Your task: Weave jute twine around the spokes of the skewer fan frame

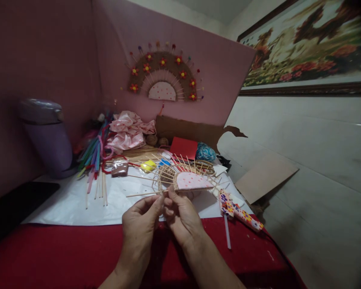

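Observation:
A half-round craft piece (194,181) with pink dotted fabric on its face is held just above the table, thin sticks (144,167) fanning out from its curved edge. My right hand (183,218) pinches its lower left corner between thumb and fingers. Close beside it, my left hand (141,218) is closed with thumb and forefinger together at the end of the lowest stick (142,195); what lies in that pinch is hidden. Brown twine-like weaving (165,176) shows among the sticks on the left.
A flower-patterned glue gun (237,210) lies at right on the red tablecloth (78,253). Behind are bundled sticks (138,153), pink fabric (128,130), red paper (183,147) and blue yarn (205,152). A purple flask (48,140) stands left. A finished-looking flowered fan (162,60) hangs behind.

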{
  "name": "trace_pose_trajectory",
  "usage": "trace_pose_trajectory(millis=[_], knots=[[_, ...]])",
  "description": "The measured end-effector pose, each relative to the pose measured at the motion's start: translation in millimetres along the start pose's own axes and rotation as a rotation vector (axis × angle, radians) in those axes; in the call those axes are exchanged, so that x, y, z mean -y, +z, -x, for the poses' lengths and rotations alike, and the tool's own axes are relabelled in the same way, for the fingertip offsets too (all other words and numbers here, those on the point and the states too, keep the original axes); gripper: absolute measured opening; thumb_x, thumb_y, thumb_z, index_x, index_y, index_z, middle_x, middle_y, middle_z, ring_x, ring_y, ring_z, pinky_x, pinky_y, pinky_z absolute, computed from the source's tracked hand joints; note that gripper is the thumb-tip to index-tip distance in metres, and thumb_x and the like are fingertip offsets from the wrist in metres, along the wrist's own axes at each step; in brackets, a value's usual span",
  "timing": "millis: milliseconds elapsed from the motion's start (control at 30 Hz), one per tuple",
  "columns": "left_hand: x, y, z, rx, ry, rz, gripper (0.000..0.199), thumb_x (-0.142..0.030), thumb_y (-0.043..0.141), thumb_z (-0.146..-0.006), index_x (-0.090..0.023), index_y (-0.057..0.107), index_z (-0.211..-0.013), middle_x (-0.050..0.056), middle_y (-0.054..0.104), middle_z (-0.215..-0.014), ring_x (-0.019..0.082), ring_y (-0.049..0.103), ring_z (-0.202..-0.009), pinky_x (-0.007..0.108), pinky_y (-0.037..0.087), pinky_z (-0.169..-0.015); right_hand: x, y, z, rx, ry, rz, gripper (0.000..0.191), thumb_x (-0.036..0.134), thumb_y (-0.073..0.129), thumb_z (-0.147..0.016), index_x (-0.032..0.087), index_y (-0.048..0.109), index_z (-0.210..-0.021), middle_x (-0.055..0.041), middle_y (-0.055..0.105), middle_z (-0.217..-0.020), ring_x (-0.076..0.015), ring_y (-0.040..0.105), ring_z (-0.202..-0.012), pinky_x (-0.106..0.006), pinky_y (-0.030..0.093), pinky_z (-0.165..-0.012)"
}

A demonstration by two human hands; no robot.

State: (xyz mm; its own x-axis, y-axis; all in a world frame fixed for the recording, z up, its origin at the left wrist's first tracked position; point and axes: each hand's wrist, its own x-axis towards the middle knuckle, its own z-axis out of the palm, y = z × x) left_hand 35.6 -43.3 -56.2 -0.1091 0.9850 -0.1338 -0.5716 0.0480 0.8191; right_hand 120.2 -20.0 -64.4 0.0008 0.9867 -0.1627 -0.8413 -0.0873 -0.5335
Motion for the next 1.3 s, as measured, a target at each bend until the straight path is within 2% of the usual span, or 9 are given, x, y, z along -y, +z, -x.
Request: trace_pose_trajectory(millis=[233,400,567,667,800,933,1167,1300], knots=[[2.5,-2.1,-4.2,-0.018,-0.024,-0.009,0.021,-0.020,0.079,-0.051,-0.011,0.069,-0.066,0.001,0.067,-0.056,0.007,0.058,-0.047,0.012,0.044,-0.043,0.6,1.1,2.4,-0.008,0.013,0.017,0.025,0.011,0.074,-0.059,0.012,0.053,-0.070,0.0014,0.057,-0.060,-0.0022,0.044,-0.043,-0.010,0.028,-0.033],[1.5,-3.3,-3.1,0.039,-0.017,-0.030,0.019,-0.022,0.077,-0.054,-0.012,0.069,-0.068,0.001,0.066,-0.056,0.007,0.056,-0.045,0.013,0.042,-0.042,1.1,0.5,2.7,0.013,0.008,0.019,0.022,0.011,0.074,-0.059,0.011,0.054,-0.070,0.0011,0.057,-0.061,-0.0019,0.043,-0.043,-0.010,0.027,-0.033],[-1.5,-2.9,-0.6,0.043,0.014,-0.113,0.021,-0.027,0.075,-0.057,-0.011,0.067,-0.068,-0.003,0.057,-0.044,0.002,0.039,-0.032,0.010,0.025,-0.029,1.2,1.0,4.6,0.027,-0.004,0.036,0.020,0.012,0.074,-0.059,0.010,0.056,-0.069,0.0003,0.057,-0.062,-0.0020,0.043,-0.043,-0.011,0.028,-0.033],[-2.1,-2.8,-0.3,0.043,0.015,-0.130,0.020,-0.028,0.074,-0.059,-0.012,0.066,-0.067,-0.005,0.052,-0.041,0.000,0.034,-0.030,0.010,0.021,-0.027,1.4,1.2,5.4,0.036,-0.001,0.028,0.020,0.012,0.074,-0.058,0.010,0.056,-0.066,0.0005,0.056,-0.061,-0.0019,0.042,-0.043,-0.011,0.027,-0.034],[-1.5,-3.6,-0.1,0.052,-0.009,-0.124,0.020,-0.028,0.073,-0.060,-0.013,0.065,-0.068,-0.006,0.051,-0.041,0.000,0.034,-0.030,0.009,0.021,-0.028,1.4,0.8,5.6,0.039,0.010,0.022,0.021,0.012,0.075,-0.057,0.010,0.056,-0.066,0.0007,0.056,-0.060,-0.0018,0.042,-0.043,-0.011,0.027,-0.033],[-0.8,-4.7,0.3,0.055,-0.010,-0.122,0.020,-0.029,0.073,-0.059,-0.013,0.065,-0.068,-0.004,0.054,-0.044,0.002,0.041,-0.033,0.010,0.025,-0.030,1.1,-0.4,5.2,0.035,0.014,0.031,0.021,0.013,0.075,-0.058,0.011,0.055,-0.066,0.0004,0.056,-0.062,-0.0016,0.041,-0.042,-0.011,0.026,-0.034],[-2.5,-4.6,-0.4,0.051,-0.022,-0.130,0.022,-0.031,0.074,-0.057,-0.013,0.066,-0.066,-0.005,0.052,-0.039,0.001,0.032,-0.028,0.011,0.019,-0.027,1.7,0.5,6.1,0.016,0.043,0.031,0.020,0.014,0.073,-0.060,0.010,0.056,-0.068,0.0011,0.055,-0.060,-0.0012,0.041,-0.041,-0.011,0.026,-0.033],[-2.2,-4.4,-0.5,0.050,-0.023,-0.122,0.022,-0.030,0.074,-0.057,-0.012,0.067,-0.068,-0.003,0.055,-0.042,0.001,0.033,-0.028,0.011,0.020,-0.027,2.4,2.9,6.9,0.002,0.047,0.006,0.023,0.024,0.072,-0.066,0.013,0.052,-0.072,0.0007,0.057,-0.058,-0.0021,0.041,-0.039,-0.011,0.026,-0.033]])
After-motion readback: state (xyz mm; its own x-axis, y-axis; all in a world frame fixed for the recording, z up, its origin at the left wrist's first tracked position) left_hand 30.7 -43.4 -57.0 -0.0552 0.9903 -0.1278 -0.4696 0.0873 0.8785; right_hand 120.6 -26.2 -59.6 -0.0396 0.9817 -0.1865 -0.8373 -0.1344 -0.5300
